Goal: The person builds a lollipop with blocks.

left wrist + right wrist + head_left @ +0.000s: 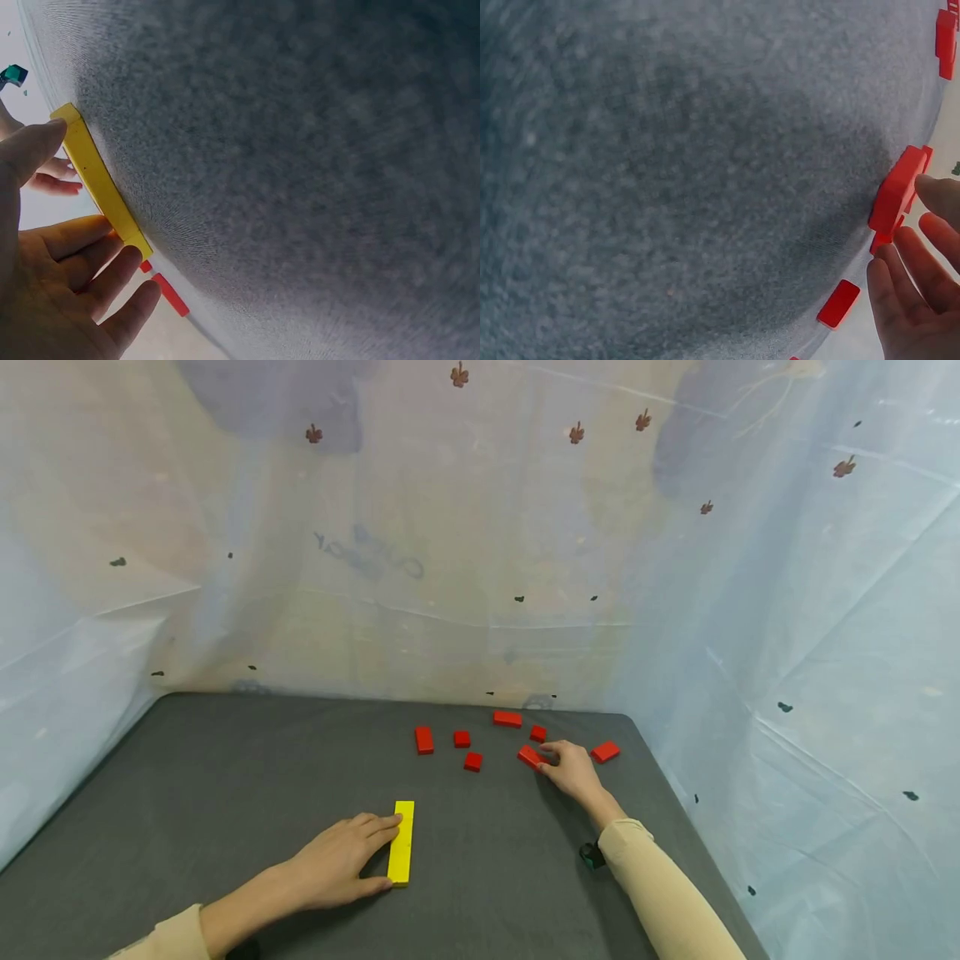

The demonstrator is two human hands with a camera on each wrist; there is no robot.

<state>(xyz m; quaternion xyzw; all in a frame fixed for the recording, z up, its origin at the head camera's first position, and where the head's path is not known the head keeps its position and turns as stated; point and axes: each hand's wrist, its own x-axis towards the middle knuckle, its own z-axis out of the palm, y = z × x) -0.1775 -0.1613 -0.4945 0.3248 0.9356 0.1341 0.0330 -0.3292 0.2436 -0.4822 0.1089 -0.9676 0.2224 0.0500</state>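
A long yellow bar [401,847], crossed by faint seams, lies on the dark table. My left hand [337,860] touches it from its left side, fingers spread and fairly straight: the thumb tip is at its near end, the fingertips close to its far end. Farther off on the right, my right hand [573,772] has thumb and index finger about the right end of a red block [531,757]. In the right wrist view that block [897,191] shows beside the thumb tip, while the fingers stand apart; whether the thumb touches it I cannot tell.
Other red blocks are scattered across the far part of the table [225,793]: a longer one [424,740] leftmost, small ones [462,739] in the middle, one [507,719] near the back edge, one [606,752] right of my right hand. Pale plastic sheeting [405,635] hangs behind and beside.
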